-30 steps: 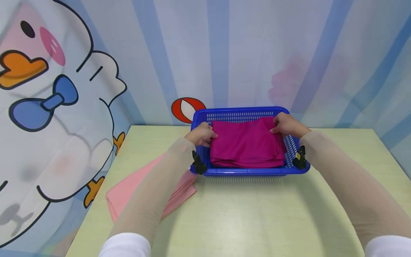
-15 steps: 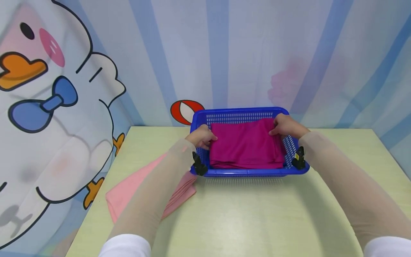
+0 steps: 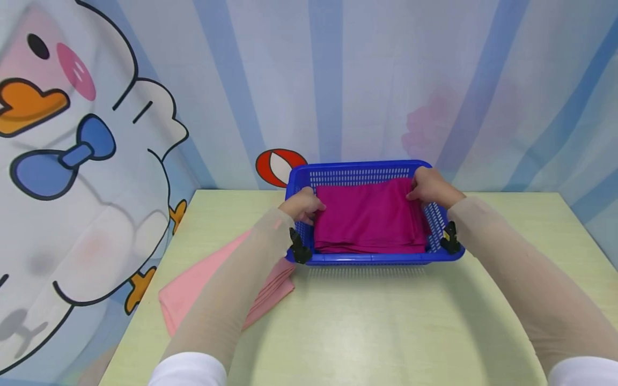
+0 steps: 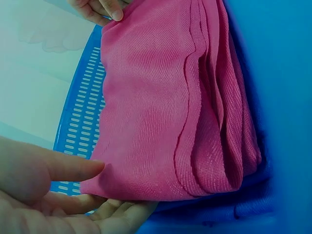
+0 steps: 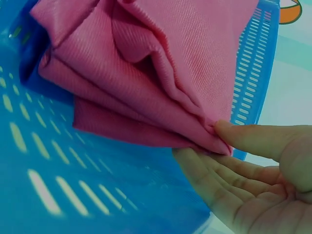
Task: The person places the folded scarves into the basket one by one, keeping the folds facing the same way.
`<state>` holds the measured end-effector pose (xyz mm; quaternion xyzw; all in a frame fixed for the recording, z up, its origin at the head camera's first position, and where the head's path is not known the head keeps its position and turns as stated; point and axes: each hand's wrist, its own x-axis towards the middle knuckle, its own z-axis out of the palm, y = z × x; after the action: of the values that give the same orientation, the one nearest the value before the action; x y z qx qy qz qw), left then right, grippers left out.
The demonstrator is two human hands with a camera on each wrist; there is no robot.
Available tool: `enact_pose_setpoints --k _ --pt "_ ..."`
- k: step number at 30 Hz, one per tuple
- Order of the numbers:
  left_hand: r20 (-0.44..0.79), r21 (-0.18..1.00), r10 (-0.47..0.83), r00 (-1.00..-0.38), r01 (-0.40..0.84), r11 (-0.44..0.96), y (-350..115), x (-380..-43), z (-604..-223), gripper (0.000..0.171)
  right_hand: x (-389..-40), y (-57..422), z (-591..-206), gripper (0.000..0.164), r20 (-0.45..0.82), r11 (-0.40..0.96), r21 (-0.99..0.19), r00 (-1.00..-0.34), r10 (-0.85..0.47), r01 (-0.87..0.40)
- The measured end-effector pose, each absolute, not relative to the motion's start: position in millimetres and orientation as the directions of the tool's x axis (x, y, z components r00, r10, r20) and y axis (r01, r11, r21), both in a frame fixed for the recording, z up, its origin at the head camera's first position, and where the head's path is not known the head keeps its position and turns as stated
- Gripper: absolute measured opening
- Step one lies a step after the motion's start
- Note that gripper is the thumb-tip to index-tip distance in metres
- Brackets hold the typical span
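Note:
A folded magenta cloth lies inside a blue slotted plastic basket. My left hand holds the cloth at its left end; in the left wrist view the thumb is above the edge and the fingers go underneath. At the back right corner my right hand pinches the layers between thumb and fingers, as the right wrist view shows close up. Several stacked folds show along the cloth's near side. Beneath it, a dark blue fold is visible in the left wrist view.
A folded light pink cloth lies on the pale wooden table, left of the basket and partly behind my left forearm. A striped cartoon backdrop stands behind the table and along its left side.
Both hands keep their hold on the magenta cloth at the same places. Beyond a slight shift of the head view, nothing has visibly moved.

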<state>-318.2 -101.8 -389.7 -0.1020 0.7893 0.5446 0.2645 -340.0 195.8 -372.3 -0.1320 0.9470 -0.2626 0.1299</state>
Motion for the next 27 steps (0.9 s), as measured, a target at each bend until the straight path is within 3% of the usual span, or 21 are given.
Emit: enact_pose_setpoints --k 10,27 --pt "-0.507 0.811 0.141 -0.85 -0.415 0.413 -101.8 -314.4 -383.4 0.074 -334.4 196.7 -366.2 0.013 -0.142 0.815 -0.546 -0.937 -0.318 -0.194" --pt "-0.478 0.858 0.177 -0.86 -0.414 0.305 -104.1 -314.4 -362.7 0.068 -325.7 194.5 -353.8 0.016 -0.139 0.801 -0.561 -0.931 -0.337 -0.207"
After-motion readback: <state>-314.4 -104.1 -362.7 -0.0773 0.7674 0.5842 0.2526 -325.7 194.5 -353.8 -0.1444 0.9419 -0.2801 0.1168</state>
